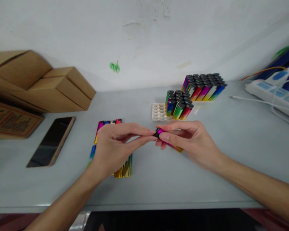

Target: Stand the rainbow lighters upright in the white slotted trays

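My right hand [188,138] is closed around a shiny purple-and-gold lighter [170,142], which is tilted with its black top end to the left. At that end, my left hand [120,141] pinches the black top [157,132] between thumb and forefinger. Beneath and behind the left hand lie several metallic coloured lighters [126,168], partly covered by it. Just beyond my hands, a white tray with round holes [158,112] holds several upright lighters [178,104] with black tops on its right part.
Farther back on the right stands another block of upright lighters [204,88]. A phone [51,142] lies on the left of the grey table [159,189], near cardboard boxes [60,89]. A white power strip [274,93] and a cable [252,100] are at the right.
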Demonstrator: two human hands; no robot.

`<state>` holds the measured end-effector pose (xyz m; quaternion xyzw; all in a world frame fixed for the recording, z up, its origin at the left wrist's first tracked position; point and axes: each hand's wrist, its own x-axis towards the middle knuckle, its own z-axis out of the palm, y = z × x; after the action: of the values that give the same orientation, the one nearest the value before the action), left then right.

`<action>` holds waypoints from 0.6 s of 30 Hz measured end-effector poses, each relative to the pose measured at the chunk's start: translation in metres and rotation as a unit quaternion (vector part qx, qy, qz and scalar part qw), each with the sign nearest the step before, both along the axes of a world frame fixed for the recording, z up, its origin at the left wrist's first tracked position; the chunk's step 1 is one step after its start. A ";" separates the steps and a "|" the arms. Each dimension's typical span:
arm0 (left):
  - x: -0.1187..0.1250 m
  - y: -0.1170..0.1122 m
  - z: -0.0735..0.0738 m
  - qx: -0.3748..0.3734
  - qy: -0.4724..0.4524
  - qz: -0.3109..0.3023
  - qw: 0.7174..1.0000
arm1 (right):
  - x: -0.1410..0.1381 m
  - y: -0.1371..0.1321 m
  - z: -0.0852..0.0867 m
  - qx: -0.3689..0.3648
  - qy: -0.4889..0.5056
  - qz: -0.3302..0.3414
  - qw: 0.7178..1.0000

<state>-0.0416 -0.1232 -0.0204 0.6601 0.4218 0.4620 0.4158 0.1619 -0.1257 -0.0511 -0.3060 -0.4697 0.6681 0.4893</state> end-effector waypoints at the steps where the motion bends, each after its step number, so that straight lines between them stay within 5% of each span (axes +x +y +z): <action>1: 0.000 0.000 0.000 -0.006 -0.002 0.001 1.000 | 0.001 0.000 0.002 0.001 -0.006 0.003 1.000; 7: 0.000 -0.001 -0.002 -0.025 0.010 -0.011 1.000 | 0.005 0.002 0.007 0.013 -0.024 0.023 0.999; 18: 0.002 -0.006 -0.006 0.131 0.083 0.020 0.988 | 0.002 0.003 0.002 -0.028 0.014 -0.005 1.000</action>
<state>-0.0399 -0.1295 -0.0266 0.7360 0.4040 0.4652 0.2804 0.1644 -0.1228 -0.0496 -0.3120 -0.4425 0.6829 0.4905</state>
